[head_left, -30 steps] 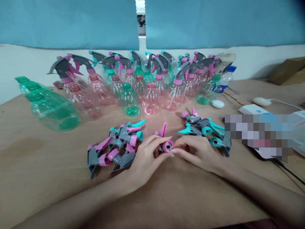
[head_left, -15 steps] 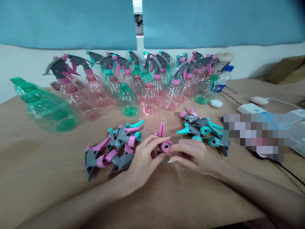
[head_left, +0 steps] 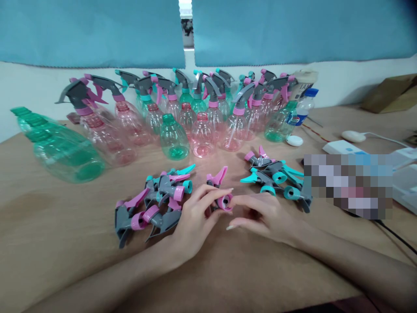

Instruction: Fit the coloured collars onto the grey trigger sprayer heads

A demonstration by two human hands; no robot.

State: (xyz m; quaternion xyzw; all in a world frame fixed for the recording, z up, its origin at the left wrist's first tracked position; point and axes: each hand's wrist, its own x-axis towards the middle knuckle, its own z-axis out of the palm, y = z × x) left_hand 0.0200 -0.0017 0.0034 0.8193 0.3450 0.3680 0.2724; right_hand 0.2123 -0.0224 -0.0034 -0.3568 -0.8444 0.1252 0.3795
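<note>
My left hand (head_left: 194,215) is closed around a grey and pink trigger spray head (head_left: 224,201), its round pink collar turned toward me. A pink trigger sticks up beyond my fingers. From the right, my right hand (head_left: 265,214) reaches in with its index fingertip at the collar's rim. Its thumb is apart from the index finger, and I see nothing held between them. Left of my hands lies a pile of loose spray heads (head_left: 166,190), pink and turquoise on grey. Another pile of spray heads (head_left: 275,178), mostly turquoise, lies to the right.
Across the back stand pink and green bottles, some with spray heads fitted, others open-necked, such as a green bottle (head_left: 175,141) and a pink bottle (head_left: 202,139). Green bottles (head_left: 70,152) lean at the left. A Pepsi bottle (head_left: 302,111), white devices (head_left: 345,150) and cables are at right.
My right thumb has moved away from the collar and lower, widening the gap to the index finger. The left hand keeps its hold on the spray head. The view has shifted slightly.
</note>
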